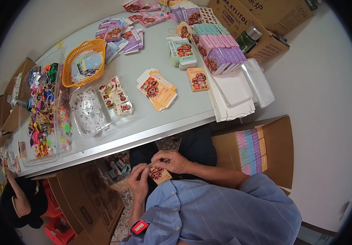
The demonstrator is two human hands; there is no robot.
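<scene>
I see left hand (139, 181) and right hand (171, 162) both pinching with fingertips at top edge of small orange box (161, 174), held over lap, just off near edge of table (155, 51). Flat orange cartons (156, 89) lie mid-table. Yellow basket (67, 69) left; stacked boxes (221, 47) far right; cardboard box (277, 141) near right, holding coloured packs (250, 151).

I get soft, fairly bright light — whitish sheen on the clear plastic bag (259, 85), dimmer shade beneath the smooth pale-grey tabletop (192, 107) — with fisheye bowing its far edge and black vignetting the corners.
</scene>
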